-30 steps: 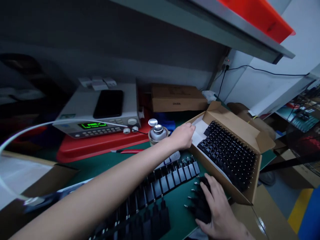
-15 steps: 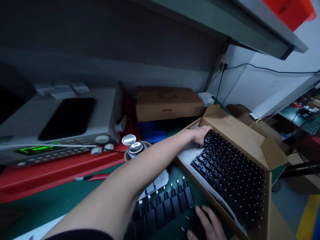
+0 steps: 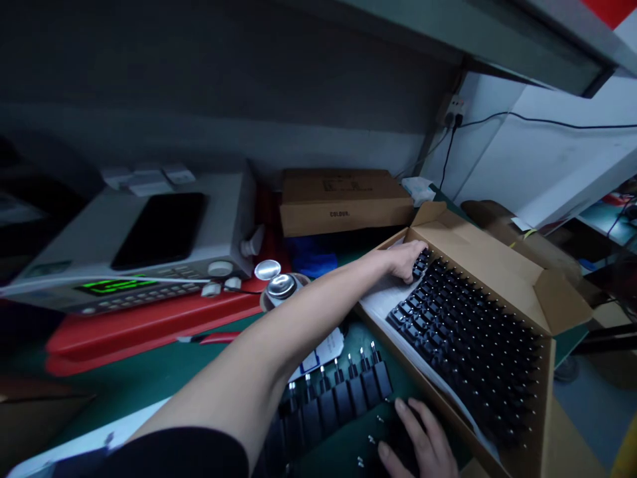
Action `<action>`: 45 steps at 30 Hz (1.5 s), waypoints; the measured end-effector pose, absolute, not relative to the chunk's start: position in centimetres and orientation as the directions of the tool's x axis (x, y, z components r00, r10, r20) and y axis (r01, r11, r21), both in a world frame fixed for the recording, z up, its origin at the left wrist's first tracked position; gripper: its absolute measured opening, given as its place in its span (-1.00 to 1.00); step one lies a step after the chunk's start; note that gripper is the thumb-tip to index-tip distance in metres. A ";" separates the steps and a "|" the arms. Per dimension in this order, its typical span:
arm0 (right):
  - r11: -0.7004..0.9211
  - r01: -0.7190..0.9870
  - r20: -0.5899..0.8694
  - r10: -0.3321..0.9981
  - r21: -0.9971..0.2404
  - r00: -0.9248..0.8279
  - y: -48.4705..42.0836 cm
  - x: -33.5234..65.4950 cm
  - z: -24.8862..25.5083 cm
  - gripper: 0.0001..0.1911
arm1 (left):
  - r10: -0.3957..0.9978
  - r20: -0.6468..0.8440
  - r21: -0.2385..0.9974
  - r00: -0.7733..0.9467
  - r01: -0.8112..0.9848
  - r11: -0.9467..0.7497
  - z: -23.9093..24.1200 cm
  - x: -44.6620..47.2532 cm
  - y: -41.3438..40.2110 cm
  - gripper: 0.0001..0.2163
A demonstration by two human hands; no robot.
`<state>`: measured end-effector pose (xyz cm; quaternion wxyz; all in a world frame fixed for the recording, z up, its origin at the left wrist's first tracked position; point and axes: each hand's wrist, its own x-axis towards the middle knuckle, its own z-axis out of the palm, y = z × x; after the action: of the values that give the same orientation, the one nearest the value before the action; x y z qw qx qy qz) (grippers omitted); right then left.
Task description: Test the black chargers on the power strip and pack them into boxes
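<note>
My left hand [image 3: 404, 260] reaches across into an open cardboard box [image 3: 413, 368], its fingers closed on a few black plug adapters [image 3: 421, 263] at the far corner. A narrow gap separates these from the tightly packed rows of black plug adapters [image 3: 462, 338]. At the bottom, my right hand [image 3: 425, 445] is low over the bench, thumb and fingers apart. Under and beside it are dark adapters, mostly hidden, with metal pins [image 3: 371, 439] showing to its left. Left of that, a row of black adapters [image 3: 340, 401] lies on the green mat, pins pointing away.
A bench instrument [image 3: 164, 265] with a phone [image 3: 162, 229] on top stands at left on a red tray [image 3: 149, 335]. Behind are a closed carton [image 3: 348, 202] and a round metal-topped container [image 3: 281, 287]. Red-handled pliers [image 3: 216, 338] lie nearby. A shelf [image 3: 497, 40] overhangs.
My left hand has pulled a few adapters slightly away from the packed rows, opening a gap. My right hand stays about where it was. The view has shifted a little.
</note>
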<state>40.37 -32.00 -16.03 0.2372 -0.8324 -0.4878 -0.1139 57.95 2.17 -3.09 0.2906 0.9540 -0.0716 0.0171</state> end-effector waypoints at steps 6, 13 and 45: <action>-0.098 0.962 0.401 0.895 -0.254 0.197 -32.0 41.4 -11.2 -0.31 | 0.133 0.320 0.597 0.938 -0.090 -0.797 1.3 51.4 1.6 -0.14; 0.039 0.962 0.425 0.902 -0.272 0.083 -31.6 42.0 -9.7 -0.44 | 0.252 0.471 0.548 0.846 -0.057 -0.834 6.1 29.6 -1.1 -0.18; 0.019 0.911 0.336 0.933 -0.413 0.133 -33.2 40.1 -6.5 -0.48 | 0.967 0.183 0.718 0.180 0.647 -0.256 -6.4 -4.9 -17.3 -0.48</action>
<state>40.11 -33.24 -6.53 0.2762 -0.7002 -0.6581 0.0198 -4.87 -17.30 -6.40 0.2509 0.7259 0.5557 0.3182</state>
